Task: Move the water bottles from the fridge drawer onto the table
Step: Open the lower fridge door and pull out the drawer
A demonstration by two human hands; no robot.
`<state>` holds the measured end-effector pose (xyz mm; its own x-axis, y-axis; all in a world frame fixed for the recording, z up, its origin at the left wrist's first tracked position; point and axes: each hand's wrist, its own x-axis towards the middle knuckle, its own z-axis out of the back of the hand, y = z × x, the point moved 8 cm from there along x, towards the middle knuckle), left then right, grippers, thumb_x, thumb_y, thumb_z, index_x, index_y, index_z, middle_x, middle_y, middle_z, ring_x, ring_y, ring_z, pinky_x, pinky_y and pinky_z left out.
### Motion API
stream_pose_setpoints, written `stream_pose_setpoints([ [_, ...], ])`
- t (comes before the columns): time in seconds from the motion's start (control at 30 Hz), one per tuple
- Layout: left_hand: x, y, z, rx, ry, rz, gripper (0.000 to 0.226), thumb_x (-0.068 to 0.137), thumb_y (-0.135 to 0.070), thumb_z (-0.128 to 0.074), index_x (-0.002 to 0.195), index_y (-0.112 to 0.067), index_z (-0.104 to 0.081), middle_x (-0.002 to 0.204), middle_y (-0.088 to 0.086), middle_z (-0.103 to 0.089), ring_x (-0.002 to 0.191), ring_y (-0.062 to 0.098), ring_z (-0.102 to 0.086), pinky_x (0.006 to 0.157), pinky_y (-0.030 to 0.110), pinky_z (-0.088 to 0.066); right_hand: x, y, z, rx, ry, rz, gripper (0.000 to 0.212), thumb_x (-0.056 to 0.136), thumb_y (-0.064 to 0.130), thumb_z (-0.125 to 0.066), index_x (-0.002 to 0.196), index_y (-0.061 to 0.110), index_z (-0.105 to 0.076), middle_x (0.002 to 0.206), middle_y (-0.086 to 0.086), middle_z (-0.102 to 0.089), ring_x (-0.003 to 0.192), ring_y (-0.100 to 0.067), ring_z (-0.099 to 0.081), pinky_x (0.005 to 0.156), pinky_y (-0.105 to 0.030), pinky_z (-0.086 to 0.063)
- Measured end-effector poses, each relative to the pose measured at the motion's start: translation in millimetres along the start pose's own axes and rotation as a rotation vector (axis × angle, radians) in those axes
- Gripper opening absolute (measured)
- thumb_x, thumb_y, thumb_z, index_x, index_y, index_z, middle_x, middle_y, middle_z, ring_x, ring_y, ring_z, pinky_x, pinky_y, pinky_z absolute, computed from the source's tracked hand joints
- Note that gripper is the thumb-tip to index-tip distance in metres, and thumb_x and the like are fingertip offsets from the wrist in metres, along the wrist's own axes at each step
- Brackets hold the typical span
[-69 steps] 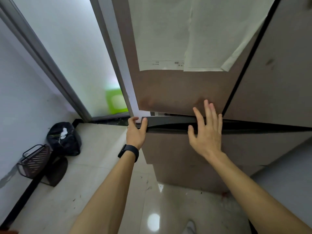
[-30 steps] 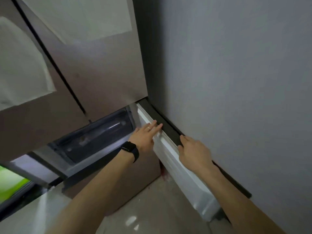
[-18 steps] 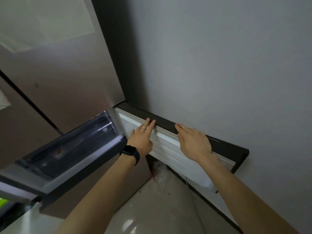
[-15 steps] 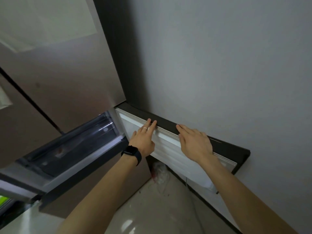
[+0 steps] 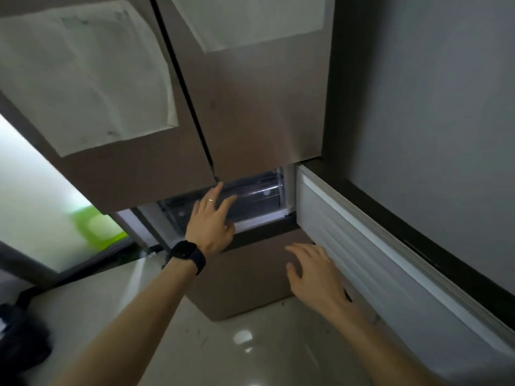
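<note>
Fingers [image 5: 213,196] straight and spread, the left hand [image 5: 211,221] is open and holds nothing; it is raised in front of the clear drawer [image 5: 256,193] in the fridge opening, and whether it touches the drawer's front cannot be told. A ring [image 5: 211,201] sits on one finger and a dark watch [image 5: 187,252] on the wrist. The right hand [image 5: 315,277] is lower and to the right, also open and holding nothing, fingers apart and somewhat blurred. It is just beside the white ribbed inner face of the swung-open door [image 5: 367,246], with the brown panel [image 5: 250,277] under the opening behind it; contact with either cannot be judged. The drawer lies below the upper doors [image 5: 250,121], between the opening's left frame and the open door's hinge side. Its clear front shows only dim shapes and glints, so bottles cannot be made out in it. Two pale sheets [image 5: 89,79] are stuck on the upper doors, one on each. A grey wall [image 5: 432,107] rises beyond the open door's dark outer edge. Below the arms is a glossy tiled floor [image 5: 250,346] with a bright light reflection. At the far left stands frosted glass [image 5: 30,190] with a green shape [image 5: 97,227] behind it. A dark bag [image 5: 19,335] rests on the floor in the lower left corner.
</note>
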<state>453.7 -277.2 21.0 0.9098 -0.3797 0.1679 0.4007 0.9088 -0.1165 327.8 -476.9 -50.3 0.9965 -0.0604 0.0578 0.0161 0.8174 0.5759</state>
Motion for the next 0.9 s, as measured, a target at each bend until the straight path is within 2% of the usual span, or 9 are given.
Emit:
stream_pose_setpoints([
  [0.17, -0.9, 84.4, 34.5, 0.164, -0.209, 0.086, 0.079, 0.086, -0.024, -0.068, 0.157, -0.023, -0.033, 0.168, 0.011, -0.009, 0.154, 0.037, -0.006, 0.119, 0.064, -0.011, 57.9, 43.2, -64.3, 0.063, 0.197, 0.061, 0.045, 0.099, 0.032, -0.051, 0.143, 0.025, -0.049, 0.143, 0.005, -0.052, 0.135, -0.016, -0.039, 0.111, -0.031, -0.035],
  [0.27, 9.3, 122.5, 35.5, 0.219, -0.295, 0.122, 0.081, 0.091, -0.034, -0.064, 0.160, -0.030, -0.022, 0.169, 0.008, -0.004, 0.155, 0.034, -0.001, 0.120, 0.064, -0.005, 102.7, 57.1, -93.7, 0.171, 0.239, 0.028, 0.043, 0.100, 0.032, -0.052, 0.143, 0.025, -0.050, 0.140, 0.006, -0.053, 0.131, -0.014, -0.043, 0.101, -0.026, -0.038],
  [0.4, 25.8, 157.5, 13.9, 0.259, -0.398, 0.102, 0.070, 0.099, -0.041, -0.052, 0.160, -0.036, -0.018, 0.170, 0.005, -0.001, 0.155, 0.027, 0.006, 0.120, 0.065, -0.001, 171.0, 49.5, -146.4, 0.637, 0.212, -0.282, 0.034, 0.100, 0.027, -0.055, 0.134, 0.022, -0.054, 0.129, 0.003, -0.060, 0.117, -0.015, -0.056, 0.090, -0.026, -0.044],
  [0.47, 31.9, 165.0, 1.0, 0.283, -0.470, 0.073, 0.066, 0.101, -0.042, -0.049, 0.160, -0.035, -0.019, 0.169, 0.005, -0.003, 0.155, 0.025, 0.008, 0.119, 0.067, 0.000, 198.2, 40.3, -175.7, 0.851, 0.163, -0.452, 0.033, 0.099, 0.026, -0.056, 0.132, 0.022, -0.054, 0.127, -0.002, -0.061, 0.111, -0.018, -0.058, 0.093, -0.033, -0.048],
  [0.53, 39.4, 170.6, -8.4, 0.319, -0.546, 0.041, 0.062, 0.104, -0.044, -0.044, 0.160, -0.035, -0.019, 0.168, 0.003, -0.002, 0.154, 0.023, 0.013, 0.117, 0.066, 0.003, 220.7, 36.5, -200.5, 0.982, 0.154, -0.522, 0.037, 0.098, 0.026, -0.057, 0.134, 0.022, -0.051, 0.125, -0.002, -0.059, 0.111, -0.019, -0.058, 0.096, -0.037, -0.050],
  [0.67, 50.9, 183.1, -16.5, 0.407, -0.625, -0.014, 0.061, 0.108, -0.051, -0.029, 0.157, -0.044, 0.006, 0.159, -0.010, 0.037, 0.146, 0.018, 0.034, 0.115, 0.059, 0.017, 260.9, 33.6, -225.3, 1.109, 0.102, -0.520, 0.035, 0.097, 0.025, -0.061, 0.130, 0.023, -0.048, 0.111, 0.003, -0.059, 0.107, -0.019, -0.058, 0.092, -0.038, -0.052],
  [0.77, 54.6, 185.2, -18.1, 0.425, -0.672, -0.020, 0.061, 0.107, -0.054, -0.023, 0.154, -0.045, 0.016, 0.152, -0.015, 0.046, 0.142, 0.016, 0.040, 0.112, 0.054, 0.025, 287.7, 29.0, -238.9, 1.286, 0.088, -0.526, 0.037, 0.097, 0.030, -0.062, 0.132, 0.022, -0.052, 0.118, -0.001, -0.062, 0.109, -0.020, -0.060, 0.083, -0.036, -0.051],
  [0.83, 55.7, 186.0, -19.2, 0.419, -0.695, -0.006, 0.060, 0.107, -0.054, -0.021, 0.153, -0.046, 0.017, 0.150, -0.016, 0.047, 0.141, 0.016, 0.042, 0.112, 0.053, 0.025, 304.3, 27.8, -246.3, 1.406, 0.123, -0.507, 0.027, 0.097, 0.034, -0.060, 0.120, 0.019, -0.060, 0.110, 0.000, -0.065, 0.091, -0.015, -0.064, 0.071, -0.033, -0.050],
  [0.9, 55.7, 186.3, -21.5, 0.417, -0.708, -0.003, 0.059, 0.106, -0.054, -0.019, 0.153, -0.045, 0.017, 0.151, -0.015, 0.047, 0.141, 0.017, 0.040, 0.112, 0.055, 0.023, 315.4, 32.4, -248.4, 1.604, 0.108, -0.508, 0.017, 0.098, 0.033, -0.059, 0.099, 0.017, -0.064, 0.090, -0.001, -0.066, 0.064, -0.012, -0.061, 0.059, -0.030, -0.048],
])
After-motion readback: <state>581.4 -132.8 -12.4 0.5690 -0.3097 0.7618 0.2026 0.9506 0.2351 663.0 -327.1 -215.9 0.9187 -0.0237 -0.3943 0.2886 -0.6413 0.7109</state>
